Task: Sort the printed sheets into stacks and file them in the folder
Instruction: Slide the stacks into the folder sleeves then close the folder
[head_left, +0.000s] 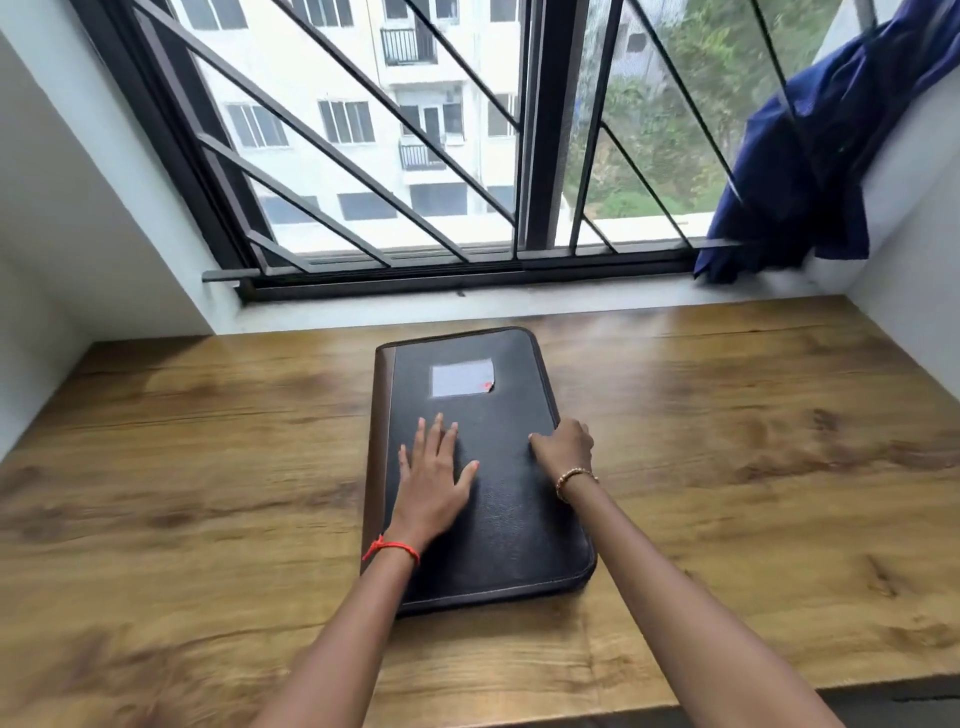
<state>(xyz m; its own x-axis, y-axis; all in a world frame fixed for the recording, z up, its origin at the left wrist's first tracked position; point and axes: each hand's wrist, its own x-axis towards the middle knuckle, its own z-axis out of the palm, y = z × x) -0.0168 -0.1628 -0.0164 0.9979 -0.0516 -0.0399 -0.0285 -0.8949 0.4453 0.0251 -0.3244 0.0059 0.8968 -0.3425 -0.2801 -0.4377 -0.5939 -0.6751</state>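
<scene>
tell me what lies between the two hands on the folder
Only bare black cover of the folder between the left hand and right hand, in the head view.

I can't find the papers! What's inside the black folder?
The folder lies closed on the wooden table, so its inside is hidden; no sheets show. The left hand rests flat on its cover, and the right hand grips its right edge.
</scene>
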